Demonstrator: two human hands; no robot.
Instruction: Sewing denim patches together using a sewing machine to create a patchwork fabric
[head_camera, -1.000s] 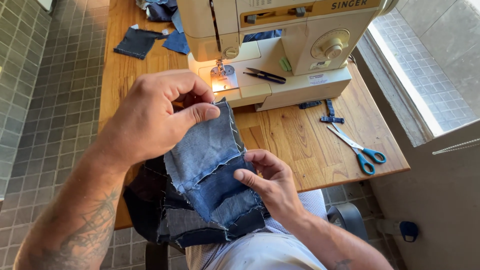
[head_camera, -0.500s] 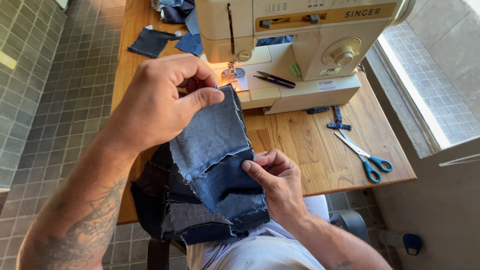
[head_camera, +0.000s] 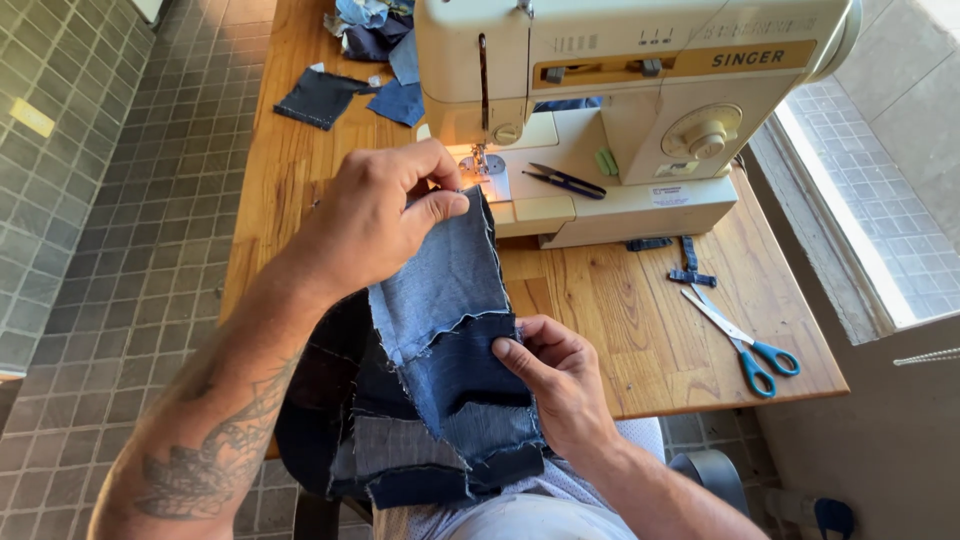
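- Since the earlier frames the view sits closer over the tabletop (head_camera: 620, 330); the left hand (head_camera: 375, 220) stays raised at the top of the denim patchwork (head_camera: 440, 350), and the right hand (head_camera: 560, 385) has kept its place on the cloth's right edge.
- The left hand pinches the top edge of the patchwork, thumb pressed against the fingers, just in front of the sewing machine (head_camera: 610, 110).
- The patchwork hangs down from that pinch, light blue piece on top, darker pieces below, its lower part over the near edge of the tabletop and onto the lap.
- The right hand pinches the right side of the cloth, thumb on the front of the dark piece, fingers curled behind it.
- Dark snips (head_camera: 565, 181) lie on the machine's bed.
- Blue-handled scissors (head_camera: 745, 343) lie near the tabletop's right near corner.
- Denim scraps (head_camera: 345, 95) lie near the far left corner.
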